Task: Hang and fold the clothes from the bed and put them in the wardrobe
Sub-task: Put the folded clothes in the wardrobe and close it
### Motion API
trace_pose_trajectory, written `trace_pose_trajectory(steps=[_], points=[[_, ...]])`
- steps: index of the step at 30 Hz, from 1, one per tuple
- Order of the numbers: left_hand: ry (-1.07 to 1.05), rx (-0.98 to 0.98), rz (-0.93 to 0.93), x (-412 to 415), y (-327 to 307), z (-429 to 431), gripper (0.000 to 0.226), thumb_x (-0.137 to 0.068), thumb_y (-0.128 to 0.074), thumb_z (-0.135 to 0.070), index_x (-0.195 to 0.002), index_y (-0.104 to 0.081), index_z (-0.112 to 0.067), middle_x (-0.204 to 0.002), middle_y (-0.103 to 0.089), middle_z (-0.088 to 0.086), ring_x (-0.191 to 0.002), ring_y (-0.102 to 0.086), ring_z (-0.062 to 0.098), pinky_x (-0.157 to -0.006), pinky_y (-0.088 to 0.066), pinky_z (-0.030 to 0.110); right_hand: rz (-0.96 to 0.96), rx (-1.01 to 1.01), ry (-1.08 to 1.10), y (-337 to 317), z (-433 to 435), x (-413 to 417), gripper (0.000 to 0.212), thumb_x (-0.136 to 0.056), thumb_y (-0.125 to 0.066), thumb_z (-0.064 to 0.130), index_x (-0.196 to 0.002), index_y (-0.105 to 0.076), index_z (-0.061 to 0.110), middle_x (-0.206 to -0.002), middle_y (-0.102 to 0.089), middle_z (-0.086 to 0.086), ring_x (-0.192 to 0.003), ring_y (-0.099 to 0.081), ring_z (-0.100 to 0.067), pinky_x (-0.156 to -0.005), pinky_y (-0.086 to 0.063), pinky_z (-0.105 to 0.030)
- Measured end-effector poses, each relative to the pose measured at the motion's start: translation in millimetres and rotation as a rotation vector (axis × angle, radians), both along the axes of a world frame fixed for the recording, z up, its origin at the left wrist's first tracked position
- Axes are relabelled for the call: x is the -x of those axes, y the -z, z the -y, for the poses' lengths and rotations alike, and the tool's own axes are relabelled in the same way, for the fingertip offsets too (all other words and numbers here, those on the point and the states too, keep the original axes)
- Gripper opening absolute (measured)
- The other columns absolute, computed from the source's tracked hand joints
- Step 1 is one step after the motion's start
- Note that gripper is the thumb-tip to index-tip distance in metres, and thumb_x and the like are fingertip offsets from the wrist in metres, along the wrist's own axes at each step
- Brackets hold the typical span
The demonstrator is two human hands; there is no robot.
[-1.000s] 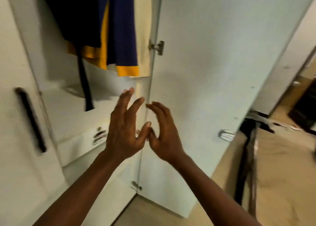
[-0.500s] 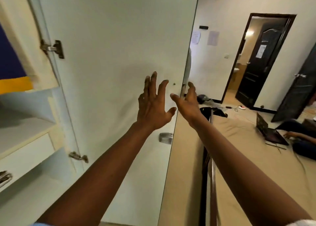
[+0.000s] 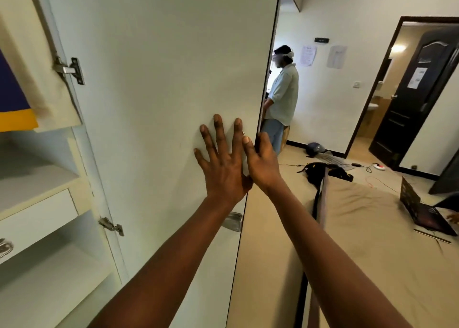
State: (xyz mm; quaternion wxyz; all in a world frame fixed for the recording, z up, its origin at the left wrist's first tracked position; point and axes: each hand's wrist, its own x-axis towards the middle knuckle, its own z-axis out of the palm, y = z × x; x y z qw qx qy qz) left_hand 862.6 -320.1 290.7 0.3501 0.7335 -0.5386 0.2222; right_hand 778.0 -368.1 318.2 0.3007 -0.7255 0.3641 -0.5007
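Pressing flat on door (image 3: 161, 79) inner face: left grip (image 3: 223, 163), fingers straight & spread, holding nothing. Right grip (image 3: 260, 161) just beside it, clasping door's free edge; one digit lies on inner face, the rest are hidden behind the edge. Door is open.

Clothes (image 3: 15, 109): navy/yellow garment w/ cream one beside it, hanging inside wardrobe (image 3: 32, 178) at top left, hinge side, well apart from both grips. Shelf below them, then drawer (image 3: 37, 218).

Bed (image 3: 372, 240) lies right of door. Laptop (image 3: 427, 213) on it. Dark item (image 3: 323, 171) at far end, type cannot tell. 2nd person (image 3: 283, 96) stands beyond door edge.
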Motion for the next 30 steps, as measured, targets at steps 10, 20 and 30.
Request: trace_pose_trajectory(steps=[10, 20, 30], points=[[0.426, 0.287, -0.228, -53, 22, -222, 0.123, -0.076, -0.092, -0.027, -0.164, -0.006, -0.015, -0.174, -0.003, 0.013, -0.161, -0.006, 0.031, -0.125, -0.031, 0.053, 0.223, 0.452, -0.329, 22, -178, -35, 0.047, -0.087, -0.069, 0.042, -0.117, -0.052, 0.009, -0.111, -0.056, -0.002, -0.101, -0.061, -0.022, -0.073, -0.054, -0.044], [-0.334, 0.285, -0.147, -264, 36, -473, 0.107, -0.076, -0.076, -0.063, -0.163, -0.023, -0.028, -0.171, -0.022, -0.004, -0.158, -0.022, 0.019, -0.120, -0.030, 0.063, 0.171, 0.781, -0.723, 3, -357, -300, 0.089, -0.088, -0.075, 0.035, -0.156, -0.028, 0.000, -0.167, -0.017, -0.030, -0.158, -0.010, -0.043, -0.125, -0.019, -0.059], [-1.002, 0.187, 0.063, -388, 39, -491, 0.111, -0.085, -0.054, -0.085, -0.165, -0.020, -0.017, -0.172, -0.003, 0.023, -0.160, 0.000, 0.040, -0.123, -0.009, 0.068, 0.134, 0.832, -0.511, 12, -401, -463, 0.057, -0.106, -0.043, 0.015, -0.160, -0.030, 0.009, -0.169, -0.024, -0.017, -0.157, -0.009, -0.047, -0.122, -0.013, -0.069]])
